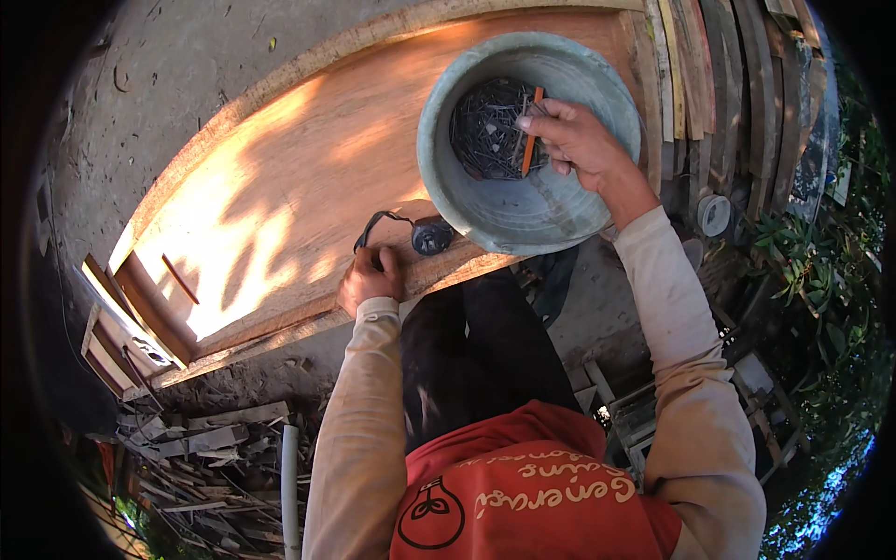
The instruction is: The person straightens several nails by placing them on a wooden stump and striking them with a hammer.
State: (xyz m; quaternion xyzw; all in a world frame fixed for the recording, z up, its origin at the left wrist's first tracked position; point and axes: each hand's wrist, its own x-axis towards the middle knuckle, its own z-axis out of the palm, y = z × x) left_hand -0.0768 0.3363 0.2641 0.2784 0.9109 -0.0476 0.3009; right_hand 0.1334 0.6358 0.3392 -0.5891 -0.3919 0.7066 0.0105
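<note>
A grey-green round basin [523, 210] stands on the right part of a wooden panel [308, 177] with a raised frame. Many loose nails [487, 126] lie in its bottom. My right hand [581, 145] reaches over the basin, thumb and fingers closed beside an orange pencil [534, 140] and some thin nails; which of these it pinches is unclear. My left hand [371, 280] is curled closed on the panel's near frame edge, its grip hidden. A dark tape measure [431, 235] with a black strap lies between that hand and the basin, the strap reaching close to my fingers.
Stacked wooden boards [737, 84] are at the right, beside a small white container [714, 215] and green plants [821, 271]. Scrap wood [215, 448] and a grey pipe [290, 485] lie at the lower left. A small wooden frame piece [117, 355] stands by the panel's left end.
</note>
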